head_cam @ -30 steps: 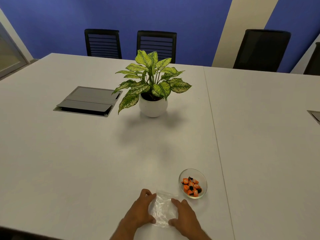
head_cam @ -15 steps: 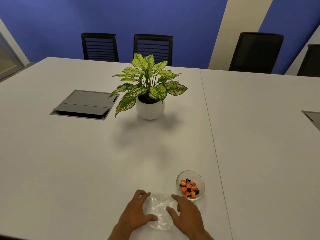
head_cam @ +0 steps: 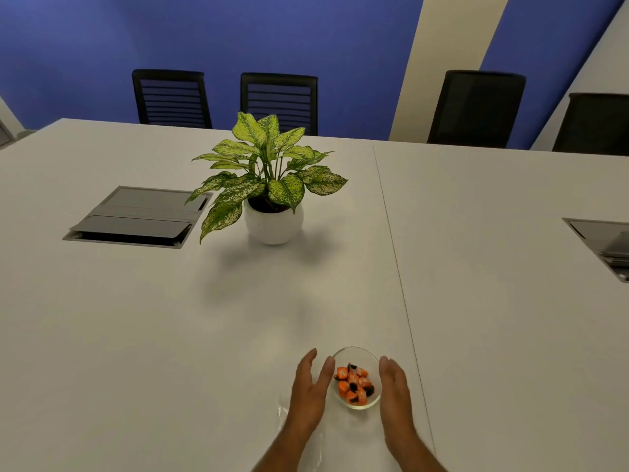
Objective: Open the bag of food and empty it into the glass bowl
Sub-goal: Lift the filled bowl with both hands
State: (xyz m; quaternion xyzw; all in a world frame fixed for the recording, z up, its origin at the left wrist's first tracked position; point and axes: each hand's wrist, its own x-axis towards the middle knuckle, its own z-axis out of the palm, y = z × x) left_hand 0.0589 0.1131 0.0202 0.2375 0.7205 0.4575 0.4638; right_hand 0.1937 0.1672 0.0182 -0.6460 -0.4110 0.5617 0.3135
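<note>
A small glass bowl stands on the white table near its front edge, with several orange and black pieces of food in it. My left hand lies flat just left of the bowl, thumb close to its rim. My right hand stands on edge just right of the bowl. Neither hand holds anything. The clear, empty plastic bag lies flat on the table under my left wrist and forearm, mostly hidden.
A potted plant in a white pot stands mid-table. A grey cable hatch is sunk into the table at the left, another at the right edge. A table seam runs right of the bowl. Black chairs line the far side.
Both hands have left the flattened bag and moved forward and right to either side of the bowl. The bag stays on the table behind them.
</note>
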